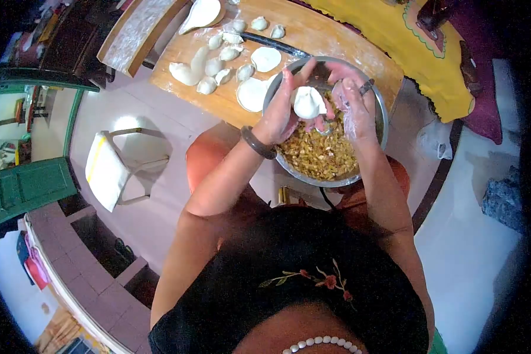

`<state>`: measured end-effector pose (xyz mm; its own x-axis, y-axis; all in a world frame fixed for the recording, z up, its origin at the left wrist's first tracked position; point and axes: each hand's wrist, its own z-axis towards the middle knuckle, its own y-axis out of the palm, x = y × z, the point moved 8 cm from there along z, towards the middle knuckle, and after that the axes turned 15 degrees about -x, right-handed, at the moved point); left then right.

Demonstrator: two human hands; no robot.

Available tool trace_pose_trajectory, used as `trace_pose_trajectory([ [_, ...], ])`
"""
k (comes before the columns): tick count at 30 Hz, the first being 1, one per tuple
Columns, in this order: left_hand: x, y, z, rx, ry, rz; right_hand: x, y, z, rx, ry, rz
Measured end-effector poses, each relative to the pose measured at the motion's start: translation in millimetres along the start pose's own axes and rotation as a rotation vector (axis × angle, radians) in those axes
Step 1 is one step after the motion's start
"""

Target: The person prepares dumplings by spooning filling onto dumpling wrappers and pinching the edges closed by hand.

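A white folded dumpling (308, 102) is in my left hand (280, 112), which wears a dark bangle at the wrist and cradles it above the bowl. My right hand (357, 112), dusted with flour, is just to the dumpling's right, its fingers apart and apparently holding nothing. Beneath both hands, a metal bowl (386, 121) of chopped yellow-brown filling (321, 154) sits by my lap. The tip of a dark utensil (367, 87) shows beside my right hand. Flat round wrappers (252, 95) lie on the board left of the bowl.
Several finished dumplings (206, 85) and a dark rod (271, 42) are on the floured wooden board (174, 74). Yellow cloth (395, 38) hangs behind it. A white-seated stool (107, 171) stands at left, and a plastic bag (435, 140) lies at right.
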<state>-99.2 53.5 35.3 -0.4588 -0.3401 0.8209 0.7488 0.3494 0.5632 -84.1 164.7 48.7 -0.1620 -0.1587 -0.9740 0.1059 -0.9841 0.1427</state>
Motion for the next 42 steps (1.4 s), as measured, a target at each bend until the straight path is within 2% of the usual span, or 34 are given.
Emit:
trace_pose_trajectory([
  [4,-12,-9,0,0.041,-0.087,0.036,2,18,-1,-0.153,0.138,-0.099],
  [8,-11,-11,3,0.048,-0.078,0.06,-5,21,3,-0.143,0.13,-0.24],
  [15,-4,-13,3,-0.037,-0.171,0.289,0,25,2,-0.175,0.198,-0.167],
  [18,-3,-17,1,-0.025,-0.172,0.351,-6,27,0,-0.121,0.113,-0.377],
  [19,0,-14,-1,-0.025,-0.176,0.336,-6,28,-2,-0.094,0.153,-0.281],
  [21,4,-12,-4,0.001,-0.162,0.233,-13,28,-1,-0.075,0.055,-0.309],
  [23,4,-13,-6,0.005,-0.183,0.271,-18,25,0,-0.063,-0.017,-0.376],
  [27,-2,-12,-7,-0.023,-0.224,0.255,-12,21,0,-0.062,-0.002,-0.409],
  [28,-3,-11,-6,-0.036,-0.242,0.259,-9,18,-1,-0.032,0.022,-0.325],
  [30,4,-20,-6,0.068,-0.197,0.283,-7,14,-3,0.029,0.066,-0.156],
  [32,16,-41,-3,0.141,-0.145,0.352,-3,3,-2,0.056,0.014,-0.017],
  [34,48,-61,9,0.255,-0.157,0.542,0,-10,-4,0.15,0.023,0.098],
  [36,72,-82,33,0.291,-0.148,0.725,15,-25,-7,0.188,0.082,0.11],
  [38,67,-123,58,0.384,-0.111,0.674,16,-30,-7,0.216,0.112,0.153],
  [40,42,-169,92,0.342,-0.251,0.946,19,-32,-7,0.191,0.103,0.153],
  [42,25,-170,117,0.235,-0.221,0.88,20,-36,-6,0.177,0.105,0.16],
])
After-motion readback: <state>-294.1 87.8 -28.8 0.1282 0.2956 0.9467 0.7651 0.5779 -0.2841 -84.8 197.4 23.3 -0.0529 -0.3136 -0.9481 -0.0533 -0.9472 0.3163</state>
